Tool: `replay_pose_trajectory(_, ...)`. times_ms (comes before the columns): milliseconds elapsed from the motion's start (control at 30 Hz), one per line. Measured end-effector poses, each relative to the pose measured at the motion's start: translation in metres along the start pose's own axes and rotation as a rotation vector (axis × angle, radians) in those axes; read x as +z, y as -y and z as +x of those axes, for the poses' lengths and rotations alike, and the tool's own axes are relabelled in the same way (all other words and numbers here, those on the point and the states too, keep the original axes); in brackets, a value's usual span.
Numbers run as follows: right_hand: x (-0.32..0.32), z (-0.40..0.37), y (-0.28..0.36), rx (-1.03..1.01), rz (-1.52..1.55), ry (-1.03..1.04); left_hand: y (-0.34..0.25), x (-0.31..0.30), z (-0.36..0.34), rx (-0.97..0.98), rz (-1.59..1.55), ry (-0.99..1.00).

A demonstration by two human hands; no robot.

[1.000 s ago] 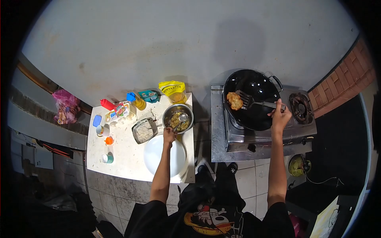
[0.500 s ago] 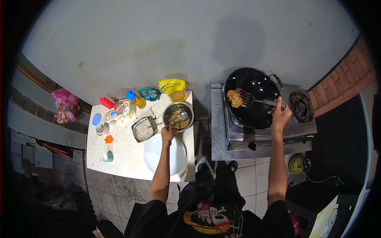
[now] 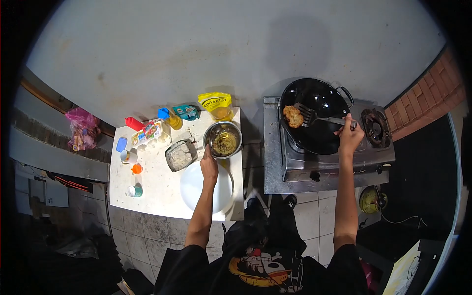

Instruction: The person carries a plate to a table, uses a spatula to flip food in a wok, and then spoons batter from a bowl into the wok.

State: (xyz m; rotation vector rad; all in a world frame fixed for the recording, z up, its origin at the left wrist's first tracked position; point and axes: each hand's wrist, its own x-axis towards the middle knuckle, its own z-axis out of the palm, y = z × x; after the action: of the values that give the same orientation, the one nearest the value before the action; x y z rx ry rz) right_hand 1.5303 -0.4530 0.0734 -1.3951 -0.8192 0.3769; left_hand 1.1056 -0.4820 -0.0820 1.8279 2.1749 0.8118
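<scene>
My right hand [image 3: 351, 139] is closed around the handle of a slotted spatula [image 3: 322, 119] over the black wok [image 3: 319, 142]. A golden-brown fritter [image 3: 294, 117] lies at the spatula's blade, on the left side of the wok. At the lower left rim of a metal bowl [image 3: 238, 147], my left hand [image 3: 209, 166] has its fingers closed together; what they grip is hard to make out. Yellowish batter [image 3: 224, 143] fills the bottom of this bowl. Below it, a white plate [image 3: 192, 189] is partly covered by my left forearm.
A container of white flour [image 3: 179, 156] stands left of the bowl. Behind are a yellow oil pouch [image 3: 216, 104], a green pouch [image 3: 187, 112], a blue-capped bottle [image 3: 170, 119] and a red bottle [image 3: 133, 123]. A bare burner [image 3: 376, 129] is right of the wok on the stove.
My left hand has shifted to the bowl's rim, and the spoon seen in the batter before no longer shows clearly. My right hand still holds the spatula by the fritter; the view shifted slightly.
</scene>
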Motion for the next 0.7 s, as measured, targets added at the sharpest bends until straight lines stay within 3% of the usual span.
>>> replay_pose_trajectory(133,0.001,-0.001,0.002,0.008,0.019,-0.004,0.022,0.014,-0.009,0.16,0.084,-0.022)
replay_pose_trajectory(700,0.001,0.0,0.001,0.004,0.004,0.002,0.024,0.006,-0.015,0.187,0.052,0.08)
